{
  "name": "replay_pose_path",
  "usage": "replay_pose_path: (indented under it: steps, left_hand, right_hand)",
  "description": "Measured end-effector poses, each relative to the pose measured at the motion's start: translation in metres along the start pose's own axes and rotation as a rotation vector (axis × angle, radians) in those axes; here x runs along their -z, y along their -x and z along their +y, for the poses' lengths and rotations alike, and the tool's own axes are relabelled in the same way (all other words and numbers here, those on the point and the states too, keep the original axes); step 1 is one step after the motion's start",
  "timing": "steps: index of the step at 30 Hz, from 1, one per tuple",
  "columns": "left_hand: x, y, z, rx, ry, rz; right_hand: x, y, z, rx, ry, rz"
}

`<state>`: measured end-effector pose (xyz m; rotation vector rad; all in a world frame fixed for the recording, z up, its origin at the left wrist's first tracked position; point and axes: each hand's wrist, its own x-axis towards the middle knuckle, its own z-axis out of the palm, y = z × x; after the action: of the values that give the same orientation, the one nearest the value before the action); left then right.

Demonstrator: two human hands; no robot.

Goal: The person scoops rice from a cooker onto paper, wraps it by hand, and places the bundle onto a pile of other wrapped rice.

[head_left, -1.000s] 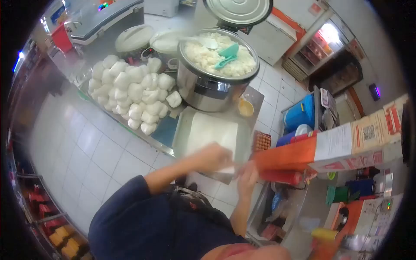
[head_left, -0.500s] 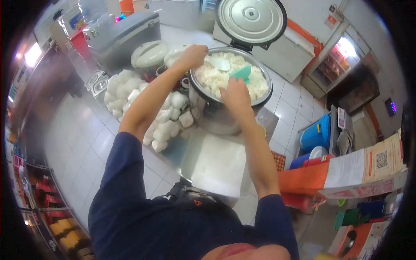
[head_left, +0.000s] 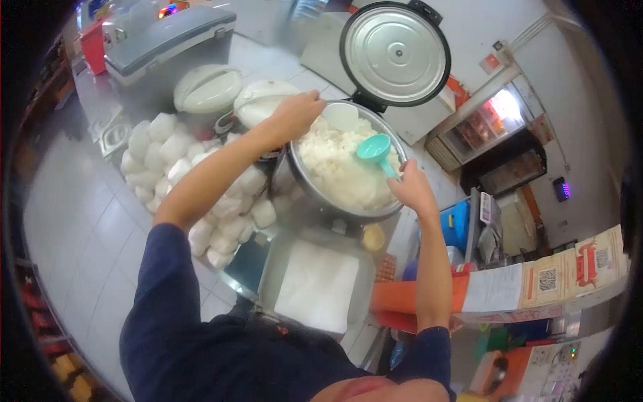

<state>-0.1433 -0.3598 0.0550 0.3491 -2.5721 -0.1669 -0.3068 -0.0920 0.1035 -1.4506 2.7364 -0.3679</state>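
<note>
A large metal cooker [head_left: 284, 174] stands in front of me, filled with cooked white rice [head_left: 335, 157]. My left hand [head_left: 300, 115] is closed at the pot's far left rim, around the handle of a white rice paddle [head_left: 342, 116] whose blade rests on the rice. At the right rim, my right hand [head_left: 412, 189] grips a teal scoop [head_left: 375, 147]. The scoop's rounded bowl faces up over the rice and looks empty. Behind the pot, its round metal lid [head_left: 396, 57] stands raised on the hinge.
Left of the cooker lies a heap of white wrapped packets [head_left: 164, 157], with white lidded containers [head_left: 209, 89] behind. Nearest me is a tray [head_left: 269, 288] holding white paper [head_left: 318, 281]. A small yellowish bowl [head_left: 374, 237] sits right of it. A grey cooler [head_left: 171, 40] stands farther back.
My right hand has moved from above the rice to the pot's right rim, and the teal scoop has turned bowl up. The left hand remains by the far left rim. The view has tilted.
</note>
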Motion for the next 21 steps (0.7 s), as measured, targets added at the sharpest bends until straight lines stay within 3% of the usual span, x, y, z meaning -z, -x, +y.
replay_pose_path:
  steps: [1, 6, 8, 10, 14, 16, 17, 19, 21]
  left_hand:
    - [0.003, 0.010, 0.006, 0.043, 0.087, 0.091]
    - [0.014, 0.072, 0.022, 0.378, 0.553, 0.355]
    - [0.014, 0.105, 0.035, 0.469, 0.724, 0.363]
    - [0.009, 0.132, 0.046, 0.479, 0.717, 0.410]
    - [0.002, 0.173, 0.059, 0.658, 0.910, 0.319]
    - [-0.012, 0.179, 0.066, 0.752, 0.959, 0.391]
    - [-0.016, 0.178, 0.071, 0.759, 0.965, 0.394]
    - [-0.024, 0.169, 0.079, 0.733, 0.892, 0.450]
    - [-0.035, 0.163, 0.086, 0.680, 0.782, 0.469]
  right_hand:
    - [0.007, -0.008, -0.004, -0.112, 0.025, -0.063]
    - [-0.001, -0.076, -0.006, -0.111, 0.311, -0.220]
    - [0.012, -0.100, -0.012, -0.076, 0.366, -0.291]
    - [0.034, -0.113, -0.022, -0.169, 0.353, -0.580]
    - [0.046, -0.160, 0.030, -0.083, 0.360, -0.671]
    - [0.031, -0.176, 0.049, 0.308, 0.832, -0.440]
    - [0.024, -0.176, 0.050, 0.312, 0.840, -0.445]
    - [0.009, -0.163, 0.011, 0.187, 0.690, 0.029]
    - [0.002, -0.172, -0.007, 0.221, 0.763, -0.062]
